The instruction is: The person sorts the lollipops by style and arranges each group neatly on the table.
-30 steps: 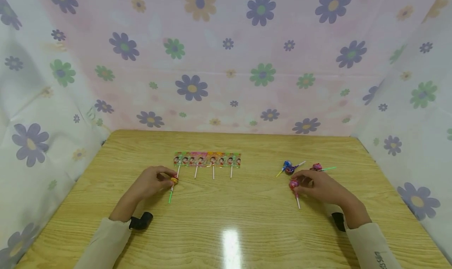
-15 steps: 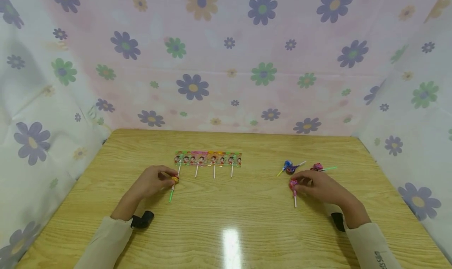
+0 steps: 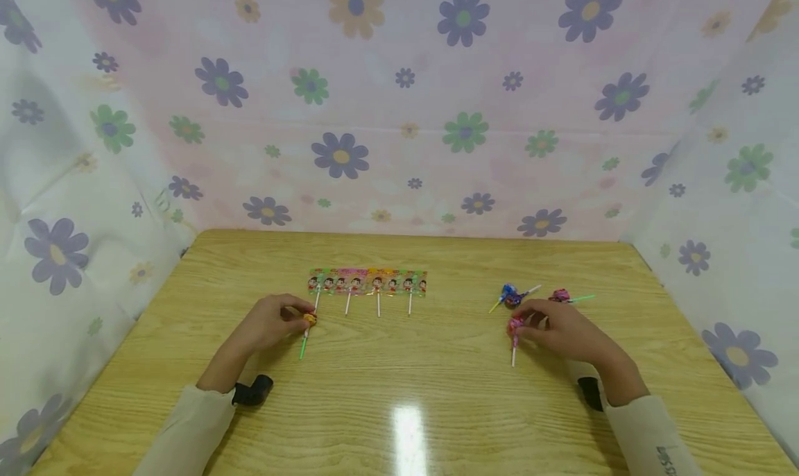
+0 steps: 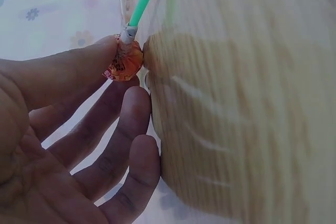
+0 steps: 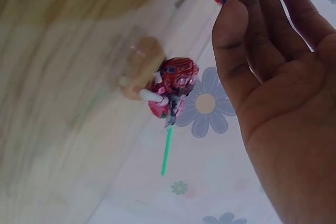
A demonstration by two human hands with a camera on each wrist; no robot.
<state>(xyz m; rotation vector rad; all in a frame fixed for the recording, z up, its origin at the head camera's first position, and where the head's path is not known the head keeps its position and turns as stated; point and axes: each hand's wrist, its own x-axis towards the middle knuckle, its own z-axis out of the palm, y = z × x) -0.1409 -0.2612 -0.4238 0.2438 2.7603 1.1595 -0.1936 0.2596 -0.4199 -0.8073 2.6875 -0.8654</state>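
Left hand (image 3: 270, 323) low in the left half of the head view, thumb and fingertips pinching the orange-wrapped lollipop (image 3: 308, 318) by its head, green stick trailing down toward the bottom of the frame. Same thing up close in the left wrist view: thumb pressed against the orange wrapper (image 4: 124, 63) in the upper left, green stick shooting up to the top edge, other fingers (image 4: 107, 145) loosely curled underneath and not touching the candy.

Right hand (image 3: 564, 332) in the right half of the head view, fingertips closed around the head of a pink-wrapped lollipop (image 3: 514, 325), white stick pointing down toward the bottom of the frame, resting on the wooden table (image 3: 406, 386). Right wrist view mostly palm and straight fingers (image 5: 262, 51) on the right side; can't tell the actual pinch from there. Red-wrapped lollipop with green stick (image 5: 176, 85) showing left of the palm in that view.

Just above the right hand in the head view: a blue-wrapped lollipop (image 3: 510, 295) and a magenta-wrapped lollipop with green stick (image 3: 560, 295), near each other but apart. Centre of the table, above and right of the left hand: a strip of cartoon-printed flat lollipops (image 3: 367, 282), four white sticks hanging down, the leftmost right next to the orange one. Flower-print curtain (image 3: 399, 108) filling the upper frame.
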